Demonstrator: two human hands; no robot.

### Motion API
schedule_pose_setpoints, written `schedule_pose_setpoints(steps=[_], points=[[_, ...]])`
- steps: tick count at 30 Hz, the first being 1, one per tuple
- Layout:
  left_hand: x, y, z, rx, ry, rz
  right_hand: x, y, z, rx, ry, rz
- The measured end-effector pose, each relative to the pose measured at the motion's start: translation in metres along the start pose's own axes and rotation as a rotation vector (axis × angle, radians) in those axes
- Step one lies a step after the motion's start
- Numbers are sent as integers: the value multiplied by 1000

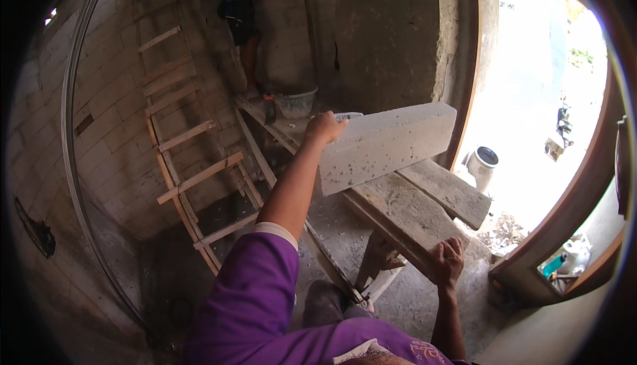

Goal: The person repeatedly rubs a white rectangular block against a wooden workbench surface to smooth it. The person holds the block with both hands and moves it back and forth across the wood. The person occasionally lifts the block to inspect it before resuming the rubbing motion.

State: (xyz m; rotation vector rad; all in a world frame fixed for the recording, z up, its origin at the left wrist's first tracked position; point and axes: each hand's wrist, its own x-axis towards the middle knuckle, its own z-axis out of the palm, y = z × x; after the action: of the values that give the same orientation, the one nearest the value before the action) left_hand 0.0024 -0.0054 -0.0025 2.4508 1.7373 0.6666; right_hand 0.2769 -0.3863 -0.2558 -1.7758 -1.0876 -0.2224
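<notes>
One pale block (391, 143) is stood on its long edge across the plank surface (401, 212), with its left end overhung past the boards. Its upper left corner is held in the left hand (325, 127); that grip is closed over the top edge. A pale flat item (350, 115) just past the fingers can't be identified. The right hand (448, 262) is placed by the near end of the planks, fingers curled; whether anything is held in that grip cannot be told.

Handling, as judged: one corner is a thin hold for a tall, narrow stance, so tipping is the main risk. Block should be steadied with both hands, the overhang cut down, and the base seated flat on both boards before weight is let go. Corners should be kept off hard knocks; chipping is likely. The gap beside the right plank (454, 196) should be bridged squarely.

Materials: block is box-shaped, straight-edged, chalky-looking, its face pitted with small holes. Planks are weathered, rough and dusty, propped on a wooden leg (381, 262). To the left, the ladder (199, 186) is made of rough slats. Behind, a round basin (296, 103) is seen, greyish and stained.
</notes>
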Motion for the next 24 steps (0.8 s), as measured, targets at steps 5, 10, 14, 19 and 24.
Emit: schedule_pose_setpoints(steps=[5, 10, 14, 19, 24], points=[[-1, 1, 0, -16, 2, 9, 0, -3, -3, -4, -17, 7], [0, -2, 1, -5, 12, 12, 1, -6, -5, 14, -43, 32], [1, -1, 1, -3, -10, 7, -1, -5, -4, -3, -30, 39], [1, -1, 0, -1, -15, 3, -1, -8, -5, -5, -45, 72], [0, 1, -1, 4, -19, -1, -1, -3, -4, -10, -47, 68]])
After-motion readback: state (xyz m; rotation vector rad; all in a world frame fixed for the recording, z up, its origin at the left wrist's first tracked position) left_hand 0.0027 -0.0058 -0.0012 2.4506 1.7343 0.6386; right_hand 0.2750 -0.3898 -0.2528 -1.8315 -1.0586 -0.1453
